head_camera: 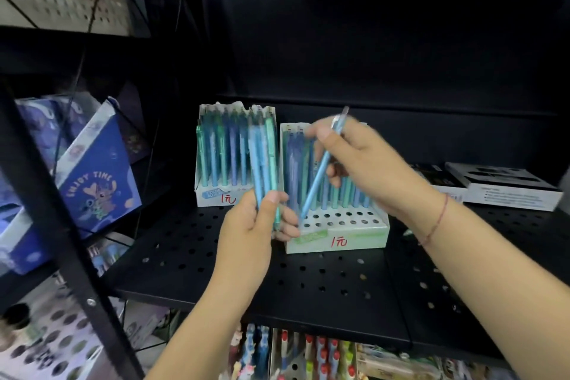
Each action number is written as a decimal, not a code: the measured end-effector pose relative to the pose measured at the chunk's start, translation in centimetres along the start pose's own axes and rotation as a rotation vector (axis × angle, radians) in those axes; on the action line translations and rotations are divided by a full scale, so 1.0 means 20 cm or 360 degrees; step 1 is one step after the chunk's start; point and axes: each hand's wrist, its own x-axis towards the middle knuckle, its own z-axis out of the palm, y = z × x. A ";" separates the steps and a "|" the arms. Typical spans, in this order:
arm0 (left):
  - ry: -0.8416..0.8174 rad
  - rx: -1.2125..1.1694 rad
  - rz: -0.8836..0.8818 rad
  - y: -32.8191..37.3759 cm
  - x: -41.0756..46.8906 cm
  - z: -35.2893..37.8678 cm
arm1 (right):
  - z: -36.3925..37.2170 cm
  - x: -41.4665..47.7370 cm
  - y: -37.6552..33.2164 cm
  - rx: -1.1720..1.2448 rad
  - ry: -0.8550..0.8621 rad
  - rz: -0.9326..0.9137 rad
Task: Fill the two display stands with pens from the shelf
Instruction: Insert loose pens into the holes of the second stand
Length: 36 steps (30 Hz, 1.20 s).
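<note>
I'm mid-fill on the right, nearer stand (354,241): my right hand (367,163) pinches a single blue pen (320,170) between thumb and fingertips, tilted, its lower tip down at the left end of the open holes. The next move calls for uprighting the pen and seating it straight in one hole. My left hand (246,228) curls round a bundle of spare pens (262,157) held upright between the stands. I count two stands, one pen in transit, and three or four in the bundle; blur hides the exact number. The far left stand (216,196) looks full, while the near one has two front rows empty.
</note>
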 end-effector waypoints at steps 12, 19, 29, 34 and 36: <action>0.0051 0.0030 -0.0018 -0.07 0.01 -0.03 | 0.09 0.03 0.13 -0.0487 0.0308 -0.0381; 0.0010 0.0027 -0.0011 -0.09 0.01 -0.05 | 0.12 0.02 0.16 -0.0444 0.0453 -0.0445; -0.0081 -0.0010 -0.0013 -0.09 0.00 -0.06 | 0.14 0.01 0.19 -0.0627 0.0445 -0.0518; -0.0188 0.0006 -0.0022 -0.09 0.00 -0.06 | 0.12 -0.01 0.14 -0.0495 0.0634 -0.0560; -0.0241 0.0047 -0.0010 -0.09 0.00 -0.06 | 0.13 -0.03 0.11 -0.0150 0.0558 -0.0466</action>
